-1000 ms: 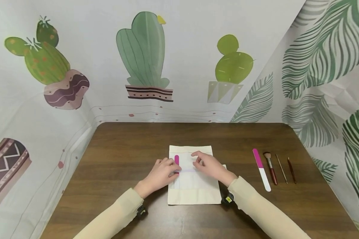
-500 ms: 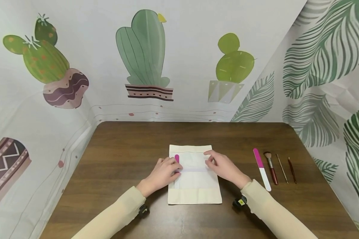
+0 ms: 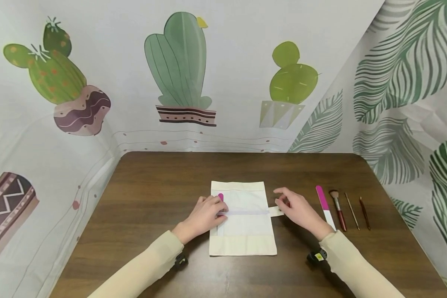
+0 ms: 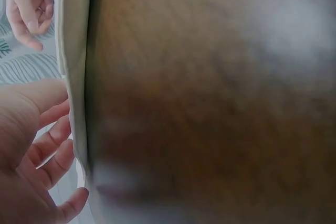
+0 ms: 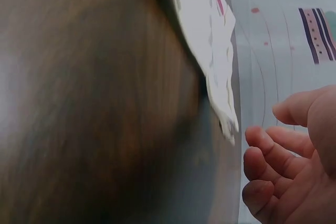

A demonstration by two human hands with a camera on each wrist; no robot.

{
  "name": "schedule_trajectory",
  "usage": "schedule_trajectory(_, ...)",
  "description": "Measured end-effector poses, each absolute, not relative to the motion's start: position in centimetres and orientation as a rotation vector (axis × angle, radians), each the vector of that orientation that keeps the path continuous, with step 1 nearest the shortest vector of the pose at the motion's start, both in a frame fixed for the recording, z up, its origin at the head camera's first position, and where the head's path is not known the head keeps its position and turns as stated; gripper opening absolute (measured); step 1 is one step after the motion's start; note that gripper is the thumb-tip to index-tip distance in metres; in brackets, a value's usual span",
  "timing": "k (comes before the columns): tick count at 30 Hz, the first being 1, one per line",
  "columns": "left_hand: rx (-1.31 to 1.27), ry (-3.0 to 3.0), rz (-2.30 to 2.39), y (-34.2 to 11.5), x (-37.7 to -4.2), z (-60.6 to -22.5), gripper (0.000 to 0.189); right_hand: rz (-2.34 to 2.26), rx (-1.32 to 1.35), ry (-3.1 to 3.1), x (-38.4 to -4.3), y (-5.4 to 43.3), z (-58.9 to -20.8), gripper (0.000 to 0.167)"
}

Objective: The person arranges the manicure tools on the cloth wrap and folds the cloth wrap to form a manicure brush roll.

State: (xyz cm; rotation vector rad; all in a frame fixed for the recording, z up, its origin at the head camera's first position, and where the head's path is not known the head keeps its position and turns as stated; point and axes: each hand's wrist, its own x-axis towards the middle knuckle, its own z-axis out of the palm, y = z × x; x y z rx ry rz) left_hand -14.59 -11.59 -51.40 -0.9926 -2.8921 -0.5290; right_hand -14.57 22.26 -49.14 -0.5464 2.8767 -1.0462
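Observation:
A cream cloth case (image 3: 243,246) lies unfolded on the table with a pale inner panel and a thin lilac band (image 3: 246,212) across it. Under my left hand (image 3: 205,215) is a nail file (image 3: 221,195), its pink end showing at the case's left side; the hand covers its middle. The left fingers rest on the case and file, loosely bent. To the right of the case, my right hand (image 3: 299,210) hovers with loosely curled fingers and nothing in them. A short cloth tab (image 3: 275,211) sticks out of the case beside its fingertips.
On the right side of the dark wooden table (image 3: 164,169) lie a pink and white nail file (image 3: 322,198), a makeup brush (image 3: 337,207) and two thin sticks, one metallic (image 3: 352,211) and one brown (image 3: 364,213). The right forearm partly covers the file's lower end.
My right hand has moved rightward off the case to the bare table beside it, uncovering the cloth tab. The left hand has stayed almost still on the case.

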Motion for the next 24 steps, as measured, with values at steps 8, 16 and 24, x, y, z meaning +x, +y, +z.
schedule_trajectory(8,-0.984,-2.899,-0.510,-11.4,-14.7,-51.2,0.011,-0.991,-0.507,2.950,-14.2,24.3,-49.4,0.034)
schedule_trajectory(16,-0.963,-2.902,-0.507,-11.2,-15.0,-51.1,0.009,-1.022,-0.459,2.961,-14.0,26.2,-49.0,0.033)
schedule_trajectory(24,-0.977,-2.900,-0.495,-11.0,-15.4,-51.1,0.007,-1.024,-0.408,3.000,-14.2,28.4,-49.0,0.031)
